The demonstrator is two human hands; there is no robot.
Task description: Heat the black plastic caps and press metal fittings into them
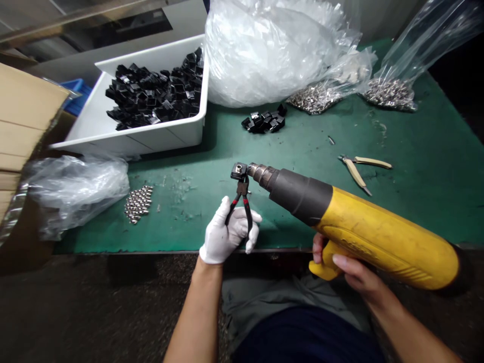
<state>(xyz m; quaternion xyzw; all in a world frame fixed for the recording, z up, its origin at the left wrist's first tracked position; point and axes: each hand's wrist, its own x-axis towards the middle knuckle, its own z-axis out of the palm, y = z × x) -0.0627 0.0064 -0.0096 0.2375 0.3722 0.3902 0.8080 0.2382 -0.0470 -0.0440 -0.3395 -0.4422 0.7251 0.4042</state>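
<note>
My gloved left hand is closed round the handles of small black pliers with red marks. At the jaws sits a black plastic part with a round metal fitting on its upper face. My bare right hand grips the yellow handle of a heat gun. The gun points left, and its metal nozzle is right beside the black part. Whether nozzle and part touch, I cannot tell.
A white bin of black plastic parts stands back left. Loose black parts lie mid-bench. Metal fittings are grouped at left; bags of fittings lie back right. Cream-handled nippers rest beyond the gun. A cardboard box borders the left.
</note>
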